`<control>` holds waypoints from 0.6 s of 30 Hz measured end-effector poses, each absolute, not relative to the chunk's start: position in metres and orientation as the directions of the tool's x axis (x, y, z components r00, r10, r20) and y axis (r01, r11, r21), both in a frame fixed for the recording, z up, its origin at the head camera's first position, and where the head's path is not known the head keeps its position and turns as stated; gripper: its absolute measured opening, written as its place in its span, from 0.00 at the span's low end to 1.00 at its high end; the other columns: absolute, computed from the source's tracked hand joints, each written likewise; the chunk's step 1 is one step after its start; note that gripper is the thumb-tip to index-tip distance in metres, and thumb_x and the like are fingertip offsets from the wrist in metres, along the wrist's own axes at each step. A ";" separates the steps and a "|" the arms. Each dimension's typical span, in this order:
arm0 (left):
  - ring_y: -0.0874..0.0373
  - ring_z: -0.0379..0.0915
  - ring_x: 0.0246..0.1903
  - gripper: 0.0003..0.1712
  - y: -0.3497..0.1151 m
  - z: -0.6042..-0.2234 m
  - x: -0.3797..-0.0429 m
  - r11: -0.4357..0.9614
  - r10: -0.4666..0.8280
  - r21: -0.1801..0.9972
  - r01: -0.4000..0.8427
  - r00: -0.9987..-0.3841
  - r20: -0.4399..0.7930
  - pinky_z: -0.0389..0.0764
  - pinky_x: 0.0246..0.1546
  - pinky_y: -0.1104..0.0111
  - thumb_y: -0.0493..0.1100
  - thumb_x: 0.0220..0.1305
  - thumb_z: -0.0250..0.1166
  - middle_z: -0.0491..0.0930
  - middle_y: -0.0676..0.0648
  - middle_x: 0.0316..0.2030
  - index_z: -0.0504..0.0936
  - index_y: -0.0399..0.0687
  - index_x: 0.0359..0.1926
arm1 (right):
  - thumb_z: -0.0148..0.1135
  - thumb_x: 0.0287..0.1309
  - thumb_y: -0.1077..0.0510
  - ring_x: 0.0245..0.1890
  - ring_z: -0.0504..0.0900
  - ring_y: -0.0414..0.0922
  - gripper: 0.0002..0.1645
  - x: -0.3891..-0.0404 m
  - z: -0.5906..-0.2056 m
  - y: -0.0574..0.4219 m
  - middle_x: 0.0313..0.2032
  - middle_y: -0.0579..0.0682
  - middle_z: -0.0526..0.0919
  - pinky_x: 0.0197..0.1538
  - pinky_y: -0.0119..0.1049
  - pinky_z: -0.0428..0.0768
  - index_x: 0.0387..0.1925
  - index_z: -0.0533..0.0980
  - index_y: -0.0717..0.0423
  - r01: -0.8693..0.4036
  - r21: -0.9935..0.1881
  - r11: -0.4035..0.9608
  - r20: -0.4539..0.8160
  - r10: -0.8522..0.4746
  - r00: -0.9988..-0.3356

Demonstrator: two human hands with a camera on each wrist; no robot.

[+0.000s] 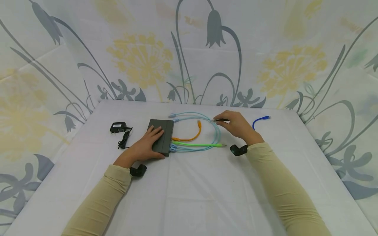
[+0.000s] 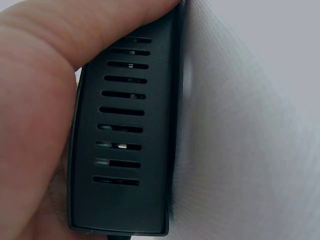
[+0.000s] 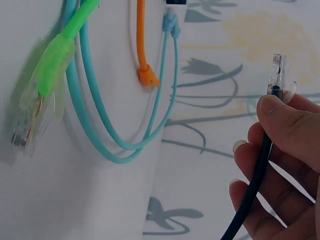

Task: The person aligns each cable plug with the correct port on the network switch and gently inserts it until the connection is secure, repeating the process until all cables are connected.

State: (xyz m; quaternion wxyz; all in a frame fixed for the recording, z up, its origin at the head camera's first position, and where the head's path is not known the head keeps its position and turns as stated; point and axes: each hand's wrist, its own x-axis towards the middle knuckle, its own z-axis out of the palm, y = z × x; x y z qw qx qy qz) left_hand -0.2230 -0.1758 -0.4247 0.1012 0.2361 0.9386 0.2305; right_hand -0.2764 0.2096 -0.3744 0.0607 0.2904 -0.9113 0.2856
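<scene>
A dark grey network switch [image 1: 167,131] lies flat on the white-covered table. On its top rest the spread fingers of my left hand [image 1: 144,146], with the thumb along its near edge; vent slots line the switch's side [image 2: 120,120] in the left wrist view. Between thumb and fingertips, my right hand [image 1: 237,124] pinches a dark network cable [image 3: 257,172] just behind its clear plug [image 3: 277,70]. That hand is above the far part of the light-blue cable loops [image 1: 218,132]. Orange [image 1: 193,139] and green [image 1: 198,144] network cables run out from the switch's right side.
A black power adapter [image 1: 118,127] with its bundled cord [image 1: 124,139] lies left of the switch. Right of my right hand is a short blue cable [image 1: 261,119]. A flowered cloth [image 1: 195,59] hangs behind the table.
</scene>
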 end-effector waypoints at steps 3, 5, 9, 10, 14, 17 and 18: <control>0.39 0.25 0.76 0.62 -0.176 -0.425 -0.222 0.783 0.489 0.479 0.397 -0.869 -0.079 0.53 0.70 0.41 0.61 0.50 0.74 0.41 0.44 0.77 0.49 0.46 0.77 | 0.64 0.61 0.58 0.48 0.83 0.46 0.14 -0.277 -0.378 0.206 0.45 0.49 0.86 0.54 0.45 0.79 0.49 0.83 0.51 -0.558 -0.490 0.670 0.263 -0.497 -0.827; 0.39 0.25 0.76 0.62 -0.176 -0.424 -0.223 0.782 0.489 0.481 0.397 -0.869 -0.078 0.53 0.69 0.41 0.60 0.50 0.74 0.41 0.43 0.77 0.49 0.46 0.77 | 0.64 0.62 0.58 0.48 0.82 0.46 0.14 -0.278 -0.380 0.204 0.45 0.48 0.86 0.54 0.45 0.79 0.49 0.83 0.50 -0.549 -0.492 0.676 0.248 -0.496 -0.832; 0.38 0.25 0.76 0.62 -0.176 -0.423 -0.222 0.780 0.489 0.486 0.395 -0.869 -0.080 0.54 0.69 0.41 0.60 0.50 0.74 0.41 0.43 0.77 0.49 0.46 0.77 | 0.63 0.63 0.57 0.48 0.82 0.47 0.14 -0.278 -0.385 0.199 0.45 0.48 0.85 0.51 0.46 0.80 0.50 0.83 0.49 -0.547 -0.495 0.675 0.237 -0.501 -0.832; 0.38 0.25 0.76 0.62 -0.176 -0.423 -0.222 0.780 0.489 0.486 0.394 -0.869 -0.080 0.54 0.69 0.41 0.60 0.50 0.74 0.41 0.43 0.77 0.49 0.46 0.77 | 0.63 0.63 0.57 0.47 0.82 0.47 0.14 -0.279 -0.386 0.198 0.45 0.48 0.85 0.50 0.47 0.80 0.50 0.83 0.49 -0.552 -0.492 0.673 0.240 -0.504 -0.830; 0.38 0.25 0.76 0.62 -0.176 -0.423 -0.223 0.781 0.490 0.482 0.397 -0.868 -0.080 0.54 0.69 0.41 0.60 0.50 0.74 0.41 0.43 0.77 0.49 0.46 0.77 | 0.61 0.64 0.58 0.46 0.82 0.48 0.15 -0.279 -0.390 0.194 0.46 0.50 0.84 0.47 0.45 0.80 0.51 0.83 0.51 -0.581 -0.456 0.675 0.261 -0.522 -0.812; 0.39 0.25 0.76 0.62 -0.176 -0.424 -0.223 0.778 0.491 0.487 0.396 -0.867 -0.080 0.53 0.69 0.41 0.60 0.49 0.74 0.41 0.44 0.77 0.49 0.46 0.77 | 0.60 0.65 0.59 0.46 0.82 0.49 0.16 -0.279 -0.392 0.189 0.47 0.51 0.84 0.47 0.44 0.80 0.52 0.82 0.53 -0.578 -0.450 0.681 0.255 -0.523 -0.814; 0.39 0.25 0.76 0.62 -0.176 -0.424 -0.223 0.779 0.490 0.487 0.394 -0.868 -0.082 0.54 0.69 0.41 0.61 0.49 0.74 0.41 0.44 0.77 0.49 0.46 0.77 | 0.60 0.65 0.59 0.47 0.82 0.49 0.16 -0.279 -0.392 0.188 0.47 0.51 0.84 0.48 0.45 0.80 0.53 0.82 0.54 -0.571 -0.453 0.685 0.246 -0.519 -0.819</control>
